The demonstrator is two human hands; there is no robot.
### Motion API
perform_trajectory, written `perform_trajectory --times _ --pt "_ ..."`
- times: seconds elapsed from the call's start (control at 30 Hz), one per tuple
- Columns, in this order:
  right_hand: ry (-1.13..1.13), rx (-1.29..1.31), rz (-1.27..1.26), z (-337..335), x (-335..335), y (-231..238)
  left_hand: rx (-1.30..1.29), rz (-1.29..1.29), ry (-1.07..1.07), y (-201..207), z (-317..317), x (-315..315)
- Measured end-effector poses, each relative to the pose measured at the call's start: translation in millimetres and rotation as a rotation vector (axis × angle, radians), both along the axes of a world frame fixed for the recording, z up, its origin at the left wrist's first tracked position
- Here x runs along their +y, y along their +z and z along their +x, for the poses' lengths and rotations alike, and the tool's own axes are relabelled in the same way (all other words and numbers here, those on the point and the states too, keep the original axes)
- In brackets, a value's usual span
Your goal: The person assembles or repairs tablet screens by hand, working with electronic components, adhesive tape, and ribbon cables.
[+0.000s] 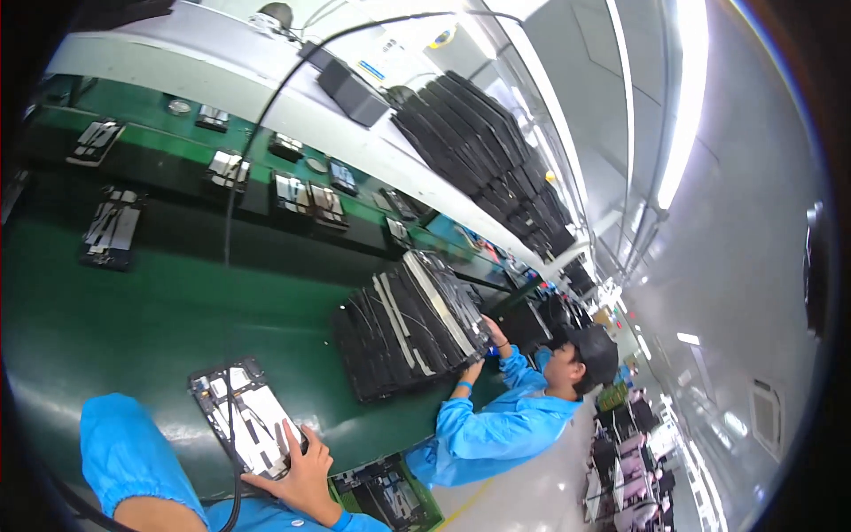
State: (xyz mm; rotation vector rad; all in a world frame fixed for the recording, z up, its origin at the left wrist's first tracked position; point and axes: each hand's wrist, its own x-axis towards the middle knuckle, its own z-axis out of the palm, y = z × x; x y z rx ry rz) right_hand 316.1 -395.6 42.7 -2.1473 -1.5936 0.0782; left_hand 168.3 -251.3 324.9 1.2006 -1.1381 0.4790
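Observation:
An opened tablet [245,415] lies tilted on the green bench mat near its front edge, its white battery area and dark inner parts showing. My right hand [306,470] grips its near right corner, thumb along the near edge and fingers spread over the right side. A black cable crosses in front of the tablet. My left arm [133,452], in a blue sleeve, bends down at the lower left; its hand is beyond the lower edge.
A stack of black trays [381,337] stands to the right, where a co-worker [514,408] in blue holds its far side. Several opened devices [113,229] lie along the back and on the green shelf [160,142]. A green crate [417,501] sits below the bench edge.

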Motion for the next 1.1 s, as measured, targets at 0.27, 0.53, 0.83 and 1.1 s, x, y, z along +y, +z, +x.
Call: perform_trajectory --times 0.27,0.53,0.83,1.1 --pt "0.121 0.042 -0.23 14.8 13.3 27.2 0.086 -0.106 -0.003 -31.5 -2.4 -1.3" --pt "0.232 0.099 -0.388 16.4 36.1 46.4 0.231 -0.376 0.177 -82.3 -35.5 -14.8" --pt "0.226 0.052 -0.451 14.3 37.3 39.2 0.296 -0.556 0.273 -128.3 -46.3 -14.8" --pt "0.163 0.036 -0.033 67.8 78.0 29.6 0.448 -0.702 0.17 -147.7 -52.8 -25.4"
